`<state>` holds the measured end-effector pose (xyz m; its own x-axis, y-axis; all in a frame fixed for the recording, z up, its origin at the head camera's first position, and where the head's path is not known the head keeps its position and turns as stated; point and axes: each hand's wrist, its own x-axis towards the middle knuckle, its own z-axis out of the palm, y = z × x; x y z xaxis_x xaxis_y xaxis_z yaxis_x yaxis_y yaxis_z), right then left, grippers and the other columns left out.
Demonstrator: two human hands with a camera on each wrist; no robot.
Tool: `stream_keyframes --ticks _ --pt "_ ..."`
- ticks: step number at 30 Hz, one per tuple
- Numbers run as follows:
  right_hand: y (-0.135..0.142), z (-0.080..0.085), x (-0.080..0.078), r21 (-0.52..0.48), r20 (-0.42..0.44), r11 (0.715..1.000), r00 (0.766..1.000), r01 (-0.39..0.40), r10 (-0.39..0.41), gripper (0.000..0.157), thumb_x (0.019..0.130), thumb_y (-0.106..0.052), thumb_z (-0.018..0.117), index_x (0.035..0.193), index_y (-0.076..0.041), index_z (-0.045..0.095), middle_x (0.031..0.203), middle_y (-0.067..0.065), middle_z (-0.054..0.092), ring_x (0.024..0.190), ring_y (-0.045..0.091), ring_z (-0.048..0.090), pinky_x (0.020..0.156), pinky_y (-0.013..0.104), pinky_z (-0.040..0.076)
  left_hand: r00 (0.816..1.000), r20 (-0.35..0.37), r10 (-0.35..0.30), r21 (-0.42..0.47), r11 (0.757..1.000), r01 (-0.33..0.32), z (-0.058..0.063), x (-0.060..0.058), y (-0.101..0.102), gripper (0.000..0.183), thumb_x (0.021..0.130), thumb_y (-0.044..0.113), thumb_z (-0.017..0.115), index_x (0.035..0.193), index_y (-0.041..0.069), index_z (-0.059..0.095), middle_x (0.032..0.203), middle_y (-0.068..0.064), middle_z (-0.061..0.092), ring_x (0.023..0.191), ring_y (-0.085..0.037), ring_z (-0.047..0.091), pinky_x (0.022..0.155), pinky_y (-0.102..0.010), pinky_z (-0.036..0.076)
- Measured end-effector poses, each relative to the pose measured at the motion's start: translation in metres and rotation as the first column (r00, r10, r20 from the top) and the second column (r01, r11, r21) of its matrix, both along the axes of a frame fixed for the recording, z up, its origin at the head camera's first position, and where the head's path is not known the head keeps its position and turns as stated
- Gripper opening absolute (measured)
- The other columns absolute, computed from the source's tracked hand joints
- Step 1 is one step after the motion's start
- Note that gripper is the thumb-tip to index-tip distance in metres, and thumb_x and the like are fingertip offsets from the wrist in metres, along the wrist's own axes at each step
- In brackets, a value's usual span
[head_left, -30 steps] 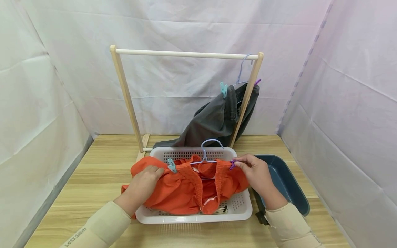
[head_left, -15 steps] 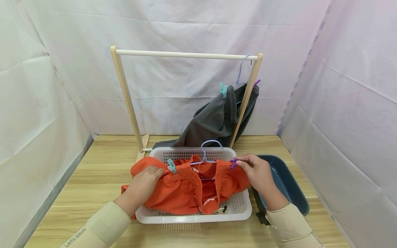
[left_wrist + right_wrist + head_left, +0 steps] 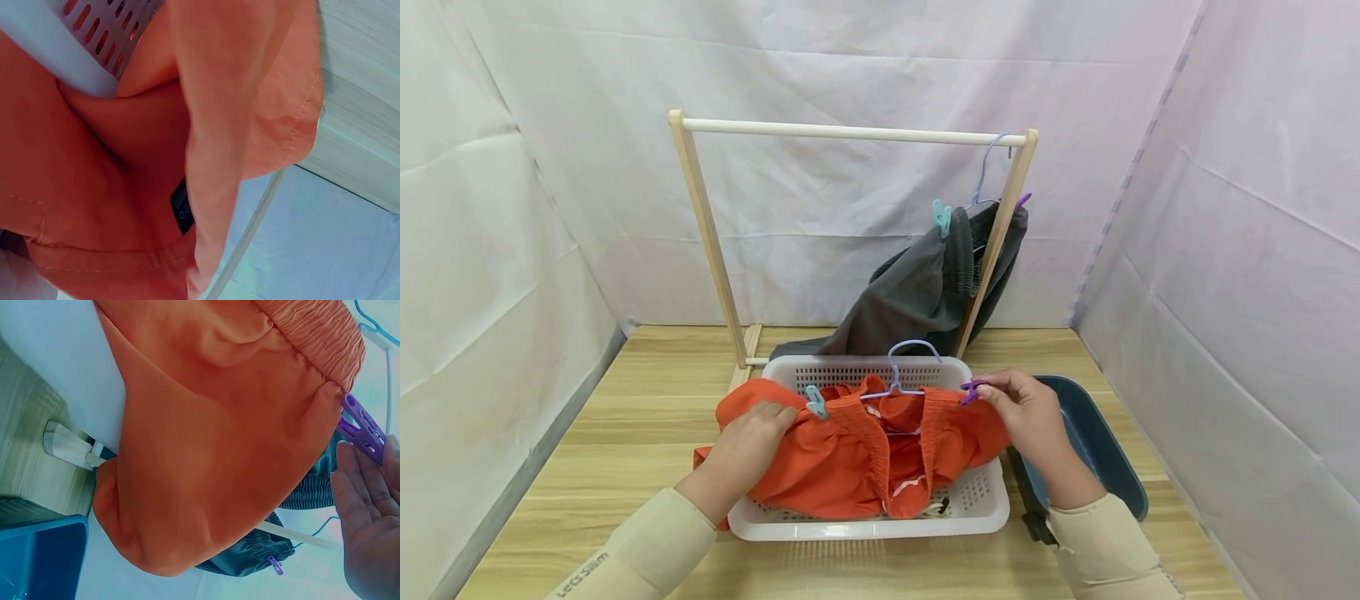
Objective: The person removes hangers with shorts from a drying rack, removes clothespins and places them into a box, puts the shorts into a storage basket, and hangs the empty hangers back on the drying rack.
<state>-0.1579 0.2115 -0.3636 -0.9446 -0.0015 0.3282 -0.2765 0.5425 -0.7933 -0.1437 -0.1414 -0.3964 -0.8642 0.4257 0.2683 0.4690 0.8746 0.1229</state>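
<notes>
Orange elastic-waist shorts (image 3: 835,467) lie spread over the white basket (image 3: 880,530), with a light blue hanger (image 3: 895,367) at the waistband. My left hand (image 3: 748,446) grips the fabric at the left of the waist, beside a teal clothespin (image 3: 816,402) clipped there. At the other end, my right hand (image 3: 1026,417) pinches a purple clothespin (image 3: 973,392). In the right wrist view the tip of that purple clothespin (image 3: 364,428) meets the waistband's edge; whether it bites the hanger cannot be seen. Only cloth and a dark label (image 3: 182,207) fill most of the left wrist view.
Behind the basket stands a wooden rack (image 3: 850,132). Dark grey pants (image 3: 917,275) hang on its right end from another hanger (image 3: 982,171) with clothespins. A dark blue tray (image 3: 1097,442) sits at the right, partly behind my right forearm. White cloth walls enclose the table.
My right hand has shifted slightly right with the purple clothespin, which has turned a little. The left hand holds its place on the shorts.
</notes>
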Motion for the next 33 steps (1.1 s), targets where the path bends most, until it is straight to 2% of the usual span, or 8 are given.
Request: stream_keyframes --ticks 9,16,26,33 --pt "0.001 0.004 0.0 0.005 0.066 1.0 0.997 0.031 -0.031 0.018 0.09 -0.006 0.066 0.107 -0.002 0.068 0.103 0.013 0.071 0.094 0.024 0.068 0.079 0.012 0.051 1.0 -0.01 -0.003 0.002 1.0 0.003 -0.001 0.0 0.0 0.027 0.079 -0.005 0.072 0.104 0.005 0.066 0.097 -0.007 0.067 0.093 -0.023 0.062 0.076 -0.038 0.058" --pt "0.003 0.006 0.0 0.035 0.096 0.998 0.994 0.049 -0.052 0.019 0.091 -0.008 0.065 0.109 -0.003 0.067 0.104 0.013 0.07 0.099 0.026 0.066 0.087 0.032 0.055 1.0 0.005 0.001 0.001 1.0 -0.001 -0.001 0.0 0.0 0.028 0.08 -0.004 0.072 0.105 0.006 0.066 0.099 -0.006 0.066 0.095 -0.023 0.061 0.078 -0.038 0.057" --pt "0.007 0.006 -0.002 0.07 0.109 0.996 0.992 0.054 -0.062 0.021 0.092 -0.007 0.064 0.112 -0.001 0.065 0.106 0.015 0.069 0.102 0.028 0.064 0.091 0.043 0.053 1.0 0.005 0.003 -0.005 1.0 -0.003 -0.001 0.0 0.0 0.029 0.079 -0.005 0.072 0.105 0.006 0.065 0.099 -0.006 0.066 0.095 -0.023 0.061 0.078 -0.038 0.057" --pt "0.01 0.006 -0.003 0.082 0.102 0.995 0.993 0.056 -0.064 0.023 0.092 -0.008 0.064 0.114 0.001 0.064 0.107 0.017 0.069 0.101 0.029 0.065 0.09 0.043 0.053 1.0 0.004 0.004 0.004 1.0 -0.004 0.0 0.0 0.0 0.027 0.08 -0.005 0.071 0.104 0.006 0.065 0.098 -0.007 0.066 0.094 -0.023 0.062 0.078 -0.038 0.057"
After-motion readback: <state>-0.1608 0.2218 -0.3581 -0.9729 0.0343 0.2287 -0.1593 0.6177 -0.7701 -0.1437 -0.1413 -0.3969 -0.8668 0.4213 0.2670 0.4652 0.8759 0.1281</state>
